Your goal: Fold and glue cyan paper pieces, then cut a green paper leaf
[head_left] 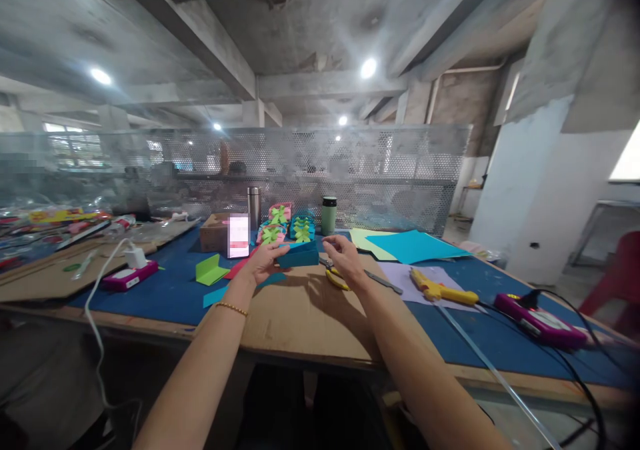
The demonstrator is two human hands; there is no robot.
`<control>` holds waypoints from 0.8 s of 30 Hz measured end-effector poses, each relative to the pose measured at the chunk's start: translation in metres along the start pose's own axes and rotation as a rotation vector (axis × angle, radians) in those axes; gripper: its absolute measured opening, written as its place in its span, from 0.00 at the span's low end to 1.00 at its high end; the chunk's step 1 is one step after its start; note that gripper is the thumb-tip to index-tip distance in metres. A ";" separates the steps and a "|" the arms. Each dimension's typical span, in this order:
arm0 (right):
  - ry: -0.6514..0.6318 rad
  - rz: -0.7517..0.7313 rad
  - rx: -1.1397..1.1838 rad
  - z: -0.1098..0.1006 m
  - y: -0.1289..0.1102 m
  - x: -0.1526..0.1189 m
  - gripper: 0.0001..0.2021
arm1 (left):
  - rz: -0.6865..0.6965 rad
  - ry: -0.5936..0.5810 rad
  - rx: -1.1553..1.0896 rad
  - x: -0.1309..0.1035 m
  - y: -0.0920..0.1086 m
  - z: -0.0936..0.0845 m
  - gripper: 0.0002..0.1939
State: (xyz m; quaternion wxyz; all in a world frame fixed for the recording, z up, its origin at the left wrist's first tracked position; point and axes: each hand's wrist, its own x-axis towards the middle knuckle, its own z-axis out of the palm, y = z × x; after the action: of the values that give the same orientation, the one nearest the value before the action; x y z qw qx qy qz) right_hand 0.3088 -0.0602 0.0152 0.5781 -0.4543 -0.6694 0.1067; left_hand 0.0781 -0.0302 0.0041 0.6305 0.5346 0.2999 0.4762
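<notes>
My left hand (263, 261) grips a small folded blue paper box (299, 255) by its left end, held above a brown cardboard sheet (300, 317). Just off the box's right end, my right hand (345, 258) has its fingers loosely bent, with nothing visible between them. Yellow-handled scissors (337, 279) lie below the right hand, partly hidden by it. A grey blade-like tool (384, 282) rests right of the right wrist. Behind the box stand small pink paper baskets (280, 214) and blue ones (311, 226), topped with green paper bows (302, 231).
A yellow glue gun (443, 289) lies on lilac paper at right, near blue sheets (417, 245) and a purple power strip (540, 322). At left are folded green paper (211, 270), a phone (239, 235) and another power strip (131, 275). A steel flask (254, 207) and green tumbler (329, 217) stand behind.
</notes>
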 end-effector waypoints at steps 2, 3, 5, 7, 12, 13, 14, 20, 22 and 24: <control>-0.081 0.055 0.058 -0.002 0.000 -0.001 0.16 | -0.011 -0.050 0.030 -0.001 -0.001 0.000 0.22; -0.120 0.071 0.089 -0.002 -0.001 -0.002 0.18 | -0.014 -0.070 0.048 -0.001 -0.001 -0.001 0.23; -0.180 0.092 0.121 -0.001 -0.002 -0.003 0.20 | -0.015 -0.094 0.077 -0.001 -0.002 -0.001 0.24; -0.218 0.096 0.101 0.000 -0.003 -0.005 0.21 | -0.010 -0.105 0.099 -0.002 -0.003 -0.001 0.24; -0.241 0.066 0.027 0.001 -0.002 -0.005 0.15 | -0.030 -0.146 0.137 -0.011 0.002 0.007 0.30; -0.230 0.071 0.024 0.001 -0.001 -0.004 0.15 | -0.032 -0.163 0.144 -0.012 0.003 0.009 0.30; -0.217 0.076 0.022 0.001 0.000 -0.004 0.15 | -0.031 -0.180 0.152 -0.013 0.004 0.010 0.31; -0.200 -0.034 -0.030 0.002 -0.001 -0.004 0.15 | 0.067 -0.173 0.173 -0.005 -0.003 0.007 0.29; -0.212 -0.052 -0.042 0.003 -0.003 -0.005 0.14 | 0.099 -0.129 0.176 -0.001 -0.005 0.005 0.28; -0.216 -0.037 -0.013 0.004 -0.004 -0.006 0.14 | 0.111 -0.067 0.185 0.001 -0.007 0.004 0.26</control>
State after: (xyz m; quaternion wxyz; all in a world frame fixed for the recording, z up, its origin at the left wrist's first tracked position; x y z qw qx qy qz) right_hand 0.3031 -0.0654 0.0129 0.5014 -0.4314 -0.7369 0.1399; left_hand 0.0840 -0.0303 -0.0014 0.5608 0.6220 0.2913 0.4624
